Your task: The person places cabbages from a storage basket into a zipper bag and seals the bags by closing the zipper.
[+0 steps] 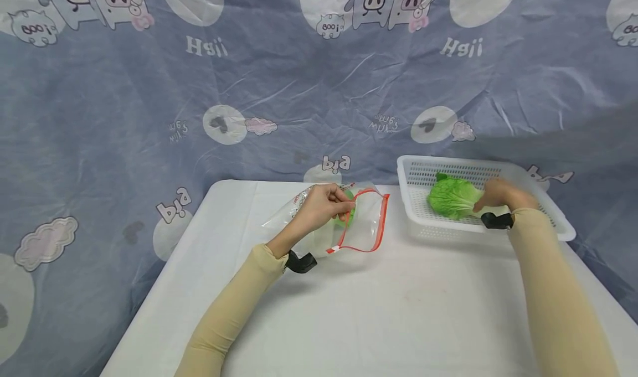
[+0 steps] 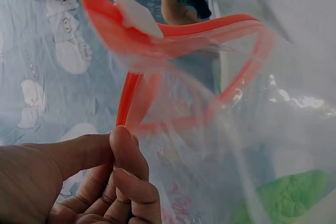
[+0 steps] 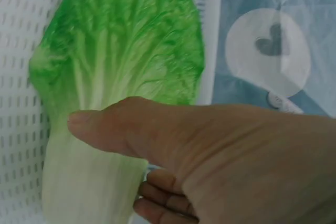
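Observation:
A clear plastic bag [image 1: 324, 236] with a red zip edge [image 2: 210, 27] lies on the table, its mouth spread toward the right. The left hand [image 1: 324, 205] pinches the red edge between thumb and forefinger, also seen in the left wrist view, hand [image 2: 100, 177]. Something green [image 2: 289, 195] shows through the film inside the bag. In the white basket [image 1: 413, 194], the right hand [image 1: 503, 193] grips a leafy green cabbage [image 1: 451, 197] by its pale stem end; in the right wrist view the thumb of the hand [image 3: 210, 150] lies across the cabbage [image 3: 126, 51].
The perforated basket stands at the back right of the white table [image 1: 399, 310], its rim close to the printed blue-grey curtain [image 1: 299, 89]. The bag is left of the basket, with a strip of table between them.

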`<state>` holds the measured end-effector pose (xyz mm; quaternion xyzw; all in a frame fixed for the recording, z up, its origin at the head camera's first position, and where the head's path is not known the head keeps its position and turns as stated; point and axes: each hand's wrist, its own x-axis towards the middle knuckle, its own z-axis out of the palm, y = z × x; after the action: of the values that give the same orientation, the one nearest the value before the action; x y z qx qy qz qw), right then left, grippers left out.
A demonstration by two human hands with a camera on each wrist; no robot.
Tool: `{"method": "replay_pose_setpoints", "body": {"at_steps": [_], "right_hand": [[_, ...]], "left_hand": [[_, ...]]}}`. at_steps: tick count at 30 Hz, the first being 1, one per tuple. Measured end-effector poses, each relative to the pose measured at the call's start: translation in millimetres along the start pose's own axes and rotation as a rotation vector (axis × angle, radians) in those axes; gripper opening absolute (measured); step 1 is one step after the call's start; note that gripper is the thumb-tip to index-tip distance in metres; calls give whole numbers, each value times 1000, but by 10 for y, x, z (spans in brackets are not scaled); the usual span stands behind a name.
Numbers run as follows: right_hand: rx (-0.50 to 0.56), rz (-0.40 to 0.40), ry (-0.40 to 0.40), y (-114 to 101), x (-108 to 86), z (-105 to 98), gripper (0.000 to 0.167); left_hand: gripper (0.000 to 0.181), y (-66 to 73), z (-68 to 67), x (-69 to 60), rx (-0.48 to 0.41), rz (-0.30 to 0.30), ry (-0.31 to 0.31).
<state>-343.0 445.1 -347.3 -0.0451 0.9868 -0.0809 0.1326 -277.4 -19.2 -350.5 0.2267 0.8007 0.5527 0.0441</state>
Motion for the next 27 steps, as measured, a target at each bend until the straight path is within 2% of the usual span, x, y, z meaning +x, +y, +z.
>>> {"method": "replay_pose_setpoints", "body": {"at_steps": [3,8,10,15,17,21,27], "right_hand": [[13,9,-17,99,58,40,62],[21,9,43,164,123,56,81],[19,-7,53,168,139,57,84],[67,-75,34,150,158,74,70],[84,-83,35,134,157,77,71],[103,-66,43,97,148,84,72],[67,-45,57,90,181,111,56]], "left_hand": [[9,16,-8,-6,1,6,7],[11,20,-21,-15,13,3,2],[11,15,-20,-13,13,3,-4],[10,9,-18,-10,2,14,-8],[11,9,-20,-11,1,19,-6],[11,14,-29,-18,-1,18,-8],[11,24,-36,-25,-2,6,-14]]}}
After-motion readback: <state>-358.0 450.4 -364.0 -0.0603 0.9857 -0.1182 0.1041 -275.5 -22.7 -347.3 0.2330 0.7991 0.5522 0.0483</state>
